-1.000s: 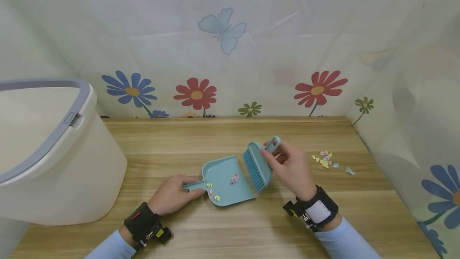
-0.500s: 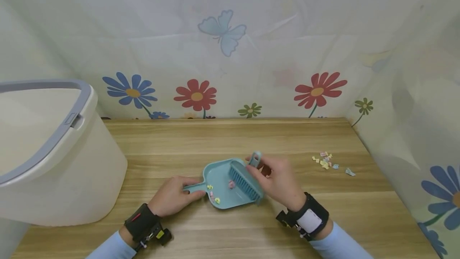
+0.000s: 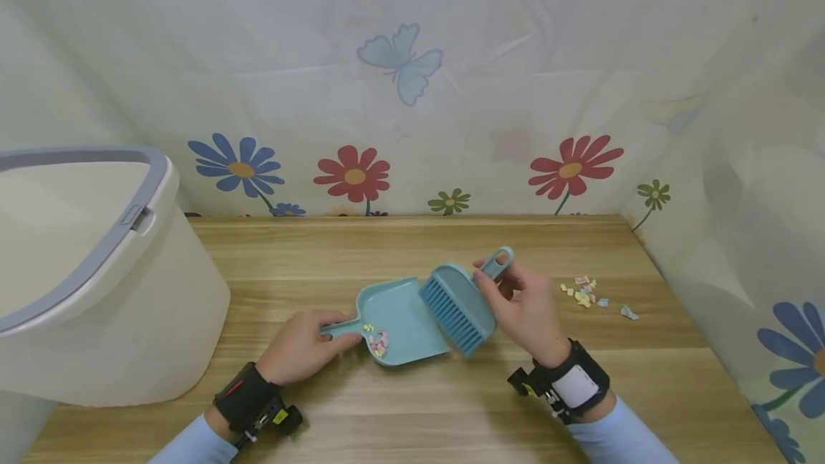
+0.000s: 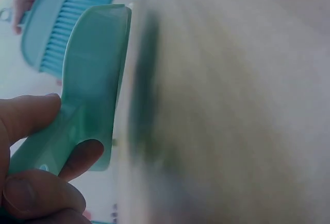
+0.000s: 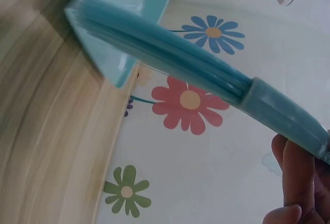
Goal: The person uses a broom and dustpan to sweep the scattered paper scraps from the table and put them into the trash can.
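My left hand (image 3: 301, 346) grips the short handle of a light blue dustpan (image 3: 402, 321), fingers and thumb wrapped around it in the left wrist view. Small yellow and pink paper scraps (image 3: 379, 343) lie in the pan's corner beside the handle. In my right hand (image 3: 525, 306) is a matching small hand brush (image 3: 460, 306), pinched near the base of its looped handle. Its bristles (image 5: 170, 54) point toward the pan and overlap its open front edge in the head view. The dustpan (image 4: 95, 74) shows from its underside in the left wrist view.
Several more paper scraps (image 3: 585, 292) lie on the wooden table (image 3: 361, 414), right of my right hand. A tall white bin (image 3: 122, 292) with a grey rim stands at the left. A flower-printed curtain (image 3: 290, 113) hangs behind the table's back edge.
The brush dips into the dustpan, then moves back up and right to its front edge. The pink scrap from mid-pan now sits by the handle. The dustpan shifts slightly left.
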`<state>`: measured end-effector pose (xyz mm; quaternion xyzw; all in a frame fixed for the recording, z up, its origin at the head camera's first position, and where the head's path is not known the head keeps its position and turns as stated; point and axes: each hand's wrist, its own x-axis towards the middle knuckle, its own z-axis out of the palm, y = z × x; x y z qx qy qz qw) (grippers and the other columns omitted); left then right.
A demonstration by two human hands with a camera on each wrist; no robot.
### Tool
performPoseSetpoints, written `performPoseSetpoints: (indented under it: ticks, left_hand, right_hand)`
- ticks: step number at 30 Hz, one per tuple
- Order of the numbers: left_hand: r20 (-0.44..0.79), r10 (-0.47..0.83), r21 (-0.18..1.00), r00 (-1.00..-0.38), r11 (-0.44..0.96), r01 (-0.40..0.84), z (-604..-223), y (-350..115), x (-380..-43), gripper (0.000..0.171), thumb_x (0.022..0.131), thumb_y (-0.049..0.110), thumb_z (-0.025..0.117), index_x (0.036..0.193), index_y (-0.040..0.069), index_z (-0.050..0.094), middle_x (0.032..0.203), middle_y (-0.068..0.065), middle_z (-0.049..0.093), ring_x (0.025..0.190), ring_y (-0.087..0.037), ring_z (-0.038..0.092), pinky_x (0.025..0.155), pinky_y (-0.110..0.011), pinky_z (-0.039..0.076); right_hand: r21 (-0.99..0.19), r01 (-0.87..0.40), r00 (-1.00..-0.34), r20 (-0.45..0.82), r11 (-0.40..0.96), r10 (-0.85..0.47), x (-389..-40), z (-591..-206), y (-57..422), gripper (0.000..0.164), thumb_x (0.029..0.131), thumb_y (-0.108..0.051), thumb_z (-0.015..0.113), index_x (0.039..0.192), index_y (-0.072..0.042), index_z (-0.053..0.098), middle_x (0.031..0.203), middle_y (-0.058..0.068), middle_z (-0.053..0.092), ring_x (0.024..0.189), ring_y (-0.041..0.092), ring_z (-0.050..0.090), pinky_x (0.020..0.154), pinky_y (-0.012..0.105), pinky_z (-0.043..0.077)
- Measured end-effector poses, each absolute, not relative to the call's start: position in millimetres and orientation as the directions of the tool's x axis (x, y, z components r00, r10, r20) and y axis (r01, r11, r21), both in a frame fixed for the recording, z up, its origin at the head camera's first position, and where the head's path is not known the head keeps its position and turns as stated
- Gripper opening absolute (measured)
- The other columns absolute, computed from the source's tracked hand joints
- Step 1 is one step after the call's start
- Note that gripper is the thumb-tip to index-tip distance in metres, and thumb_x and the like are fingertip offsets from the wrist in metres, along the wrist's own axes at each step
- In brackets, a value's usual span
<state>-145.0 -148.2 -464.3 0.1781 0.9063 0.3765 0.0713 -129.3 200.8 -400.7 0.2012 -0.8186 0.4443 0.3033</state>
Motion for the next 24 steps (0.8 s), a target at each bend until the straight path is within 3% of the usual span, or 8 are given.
performPoseSetpoints:
  ticks: [5, 9, 15, 18, 24]
  left_hand:
    - [0.03, 0.327, 0.722, -0.944, 0.646, 0.247, -441.6, -157.9, -145.3, 0.047, 0.092, 0.05, 0.076, 0.123, 0.014, 0.076, 0.119, -0.002, 0.076, 0.094, -0.007, 0.067, 0.072, -0.022, 0.052]
    - [0.088, 0.293, 0.716, -0.952, 0.646, 0.265, -414.7, -167.1, -138.7, 0.046, 0.093, 0.046, 0.076, 0.123, 0.01, 0.076, 0.114, -0.003, 0.078, 0.093, -0.009, 0.068, 0.072, -0.022, 0.053]
    - [0.266, 0.221, 0.553, -0.938, 0.762, 0.336, -372.1, -177.0, -112.7, 0.041, 0.091, 0.043, 0.079, 0.119, 0.013, 0.078, 0.088, 0.003, 0.078, 0.069, -0.004, 0.06, 0.06, -0.021, 0.047]
    - [0.376, 0.212, 0.469, -0.902, 0.796, 0.383, -352.2, -182.7, -97.7, 0.034, 0.088, 0.036, 0.084, 0.114, 0.013, 0.08, 0.085, 0.003, 0.077, 0.062, -0.003, 0.055, 0.056, -0.021, 0.046]
    - [0.623, 0.216, 0.298, -0.752, 0.823, 0.483, -314.2, -199.4, -69.2, 0.036, 0.075, 0.022, 0.093, 0.107, 0.012, 0.081, 0.075, 0.006, 0.069, 0.061, 0.0, 0.045, 0.056, -0.014, 0.037]
  right_hand:
    - [-0.611, -0.569, -0.741, 0.671, 0.55, -0.022, -130.7, -398.4, 208.0, 0.017, 0.089, 0.001, 0.078, 0.103, -0.008, 0.077, 0.073, -0.002, 0.07, 0.052, 0.004, 0.046, 0.047, 0.02, 0.037]
    - [-0.613, -0.556, -0.747, 0.665, 0.561, -0.012, -132.1, -398.2, 212.2, 0.016, 0.088, 0.0, 0.079, 0.102, -0.008, 0.077, 0.071, -0.001, 0.07, 0.051, 0.004, 0.046, 0.046, 0.019, 0.037]
    - [-0.631, -0.524, -0.767, 0.642, 0.572, 0.005, -127.4, -402.9, 224.6, 0.014, 0.088, 0.001, 0.078, 0.099, -0.007, 0.077, 0.075, 0.002, 0.073, 0.051, 0.003, 0.047, 0.046, 0.018, 0.038]
    - [-0.643, -0.498, -0.78, 0.626, 0.582, 0.024, -121.3, -409.5, 236.3, 0.013, 0.089, 0.002, 0.077, 0.098, -0.006, 0.076, 0.078, 0.005, 0.075, 0.052, 0.001, 0.05, 0.047, 0.017, 0.039]
    - [-0.725, -0.391, -0.827, 0.547, 0.566, 0.13, -101.3, -430.0, 263.6, 0.008, 0.092, 0.005, 0.073, 0.099, 0.001, 0.074, 0.088, 0.015, 0.078, 0.063, -0.006, 0.063, 0.049, 0.015, 0.045]
